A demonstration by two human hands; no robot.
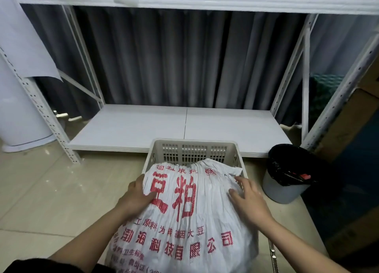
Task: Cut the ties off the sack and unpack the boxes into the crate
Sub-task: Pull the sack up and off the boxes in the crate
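Note:
A white woven sack (184,217) with red printed characters lies in front of me, its gathered top end resting over the near rim of a beige slotted plastic crate (193,149). My left hand (136,196) grips the sack's left side, thumb on top and fingers wrapped around the edge. My right hand (247,199) rests on the sack's right side with fingers spread and lightly bent. No boxes show; the sack hides its contents and most of the crate's inside. No tie is clear at the bunched top.
A white metal rack (184,127) with a low shelf stands just behind the crate, grey curtain behind it. A grey bin with a black liner (287,176) sits to the right of the crate. Cardboard and dark items stand at far right. Tiled floor spreads to the left.

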